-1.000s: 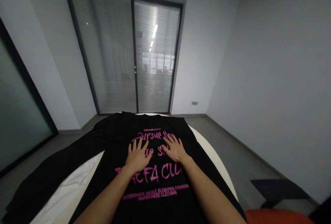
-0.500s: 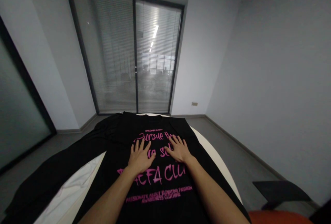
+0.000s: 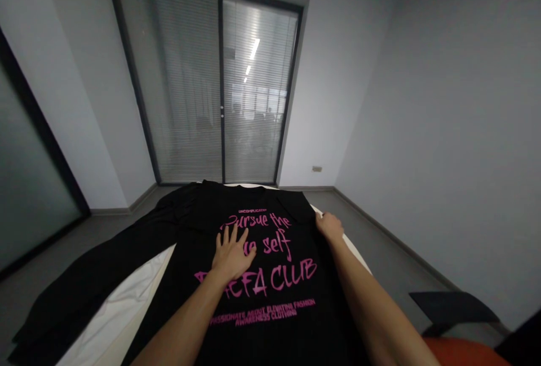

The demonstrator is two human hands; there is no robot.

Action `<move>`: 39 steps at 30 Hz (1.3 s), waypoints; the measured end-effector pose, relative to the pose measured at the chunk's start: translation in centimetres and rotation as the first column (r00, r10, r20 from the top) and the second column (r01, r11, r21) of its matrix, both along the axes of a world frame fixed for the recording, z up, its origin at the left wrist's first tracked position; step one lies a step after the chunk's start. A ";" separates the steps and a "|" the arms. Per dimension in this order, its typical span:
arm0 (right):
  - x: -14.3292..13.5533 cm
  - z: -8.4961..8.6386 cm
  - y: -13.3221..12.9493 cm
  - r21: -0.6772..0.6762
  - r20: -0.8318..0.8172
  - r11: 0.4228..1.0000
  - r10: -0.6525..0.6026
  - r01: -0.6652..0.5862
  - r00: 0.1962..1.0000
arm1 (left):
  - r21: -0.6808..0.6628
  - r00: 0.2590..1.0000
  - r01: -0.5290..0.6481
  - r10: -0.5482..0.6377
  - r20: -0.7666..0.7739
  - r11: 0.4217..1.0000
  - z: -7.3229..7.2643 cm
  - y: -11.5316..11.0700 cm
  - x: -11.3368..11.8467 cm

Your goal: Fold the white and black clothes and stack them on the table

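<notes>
Across the table's (image 3: pixel 128 325) shirt (image 3: pixel 274 297), our left hand (image 3: pixel 233 253) splays, empty. Our right hand (image 3: pixel 331 227) now curls at its edge, baring lettering (image 3: pixel 293 276), grip unclear.

One left hand (image 3: pixel 231 254), one right hand (image 3: pixel 332 227); two in all. Black T-shirt (image 3: pixel 270 343): one. Lines of pink lettering (image 3: pixel 276 246) on it: six. Dark cloth (image 3: pixel 97 270) at left: one heap, garments within it can't be counted. White cloth (image 3: pixel 110 321): one. Counter (image 3: pixel 141 305): one. Chair (image 3: pixel 465 353): one, with one black armrest (image 3: pixel 454 305) in sight. Glass panes with blinds (image 3: pixel 181 84): two, side by side. Frosted pane (image 3: pixel 25 157), far left: one. Small round fittings (image 3: pixel 222 107) on the post between blinds: two. Wall plate (image 3: pixel 316 169): one. Bright light strips (image 3: pixel 255 49): three.
</notes>
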State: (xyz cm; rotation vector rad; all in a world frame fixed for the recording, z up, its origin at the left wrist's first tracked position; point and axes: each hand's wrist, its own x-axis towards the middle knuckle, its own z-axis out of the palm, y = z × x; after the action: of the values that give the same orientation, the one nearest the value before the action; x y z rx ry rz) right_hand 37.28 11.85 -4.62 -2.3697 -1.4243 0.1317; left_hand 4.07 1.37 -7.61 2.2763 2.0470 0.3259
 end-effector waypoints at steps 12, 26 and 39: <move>-1.0 0.6 1.5 0.014 -0.036 0.997 0.080 -0.079 0.996 | 0.023 1.000 0.002 -0.002 0.005 1.000 -0.4 0.1 0.0; -8.8 1.7 -0.2 0.039 0.159 0.771 0.623 -0.635 0.766 | 0.013 1.000 0.006 -0.006 0.004 1.000 -0.1 -0.1 0.0; -9.9 -0.2 1.2 -0.013 0.085 0.730 0.682 -0.683 0.727 | -0.004 1.000 -0.002 0.002 0.002 1.000 0.3 -0.2 0.1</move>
State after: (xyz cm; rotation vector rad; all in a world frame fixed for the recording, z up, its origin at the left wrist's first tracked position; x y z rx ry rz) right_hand 27.42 13.07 -4.86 -1.7202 -2.2712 0.2065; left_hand 4.17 1.13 -7.31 2.2715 2.0469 0.3243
